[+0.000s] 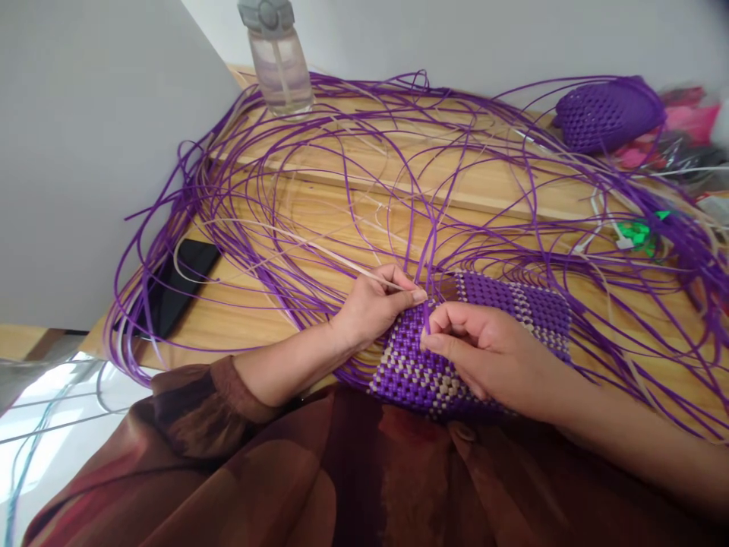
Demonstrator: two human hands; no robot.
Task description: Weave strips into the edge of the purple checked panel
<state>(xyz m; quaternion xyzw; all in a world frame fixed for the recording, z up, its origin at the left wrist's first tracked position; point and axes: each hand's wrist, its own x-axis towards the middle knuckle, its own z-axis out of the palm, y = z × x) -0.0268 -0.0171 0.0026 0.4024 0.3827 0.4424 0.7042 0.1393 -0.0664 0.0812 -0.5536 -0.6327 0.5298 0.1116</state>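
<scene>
A woven piece (pixel 512 300) of purple and beige plastic strips lies at the table's near edge, partly under my hands. Loose strip ends fan out from it on every side. My left hand (pixel 376 304) is closed at its left upper edge, thumb and forefinger pinching a beige strip (pixel 319 247) that trails off to the upper left. Just right of it, my right hand (pixel 484 342) pinches a short purple strip (pixel 427 317) between thumb and forefinger over the weave. My right palm covers part of the woven surface.
A clear water bottle (pixel 280 72) with a grey lid stands at the back left. A dark phone or tablet (pixel 179 285) lies left under strips. At the back right sit a purple woven basket (pixel 609 114) and pink packages (pixel 692 118). White cables and a green item (pixel 641 235) lie right.
</scene>
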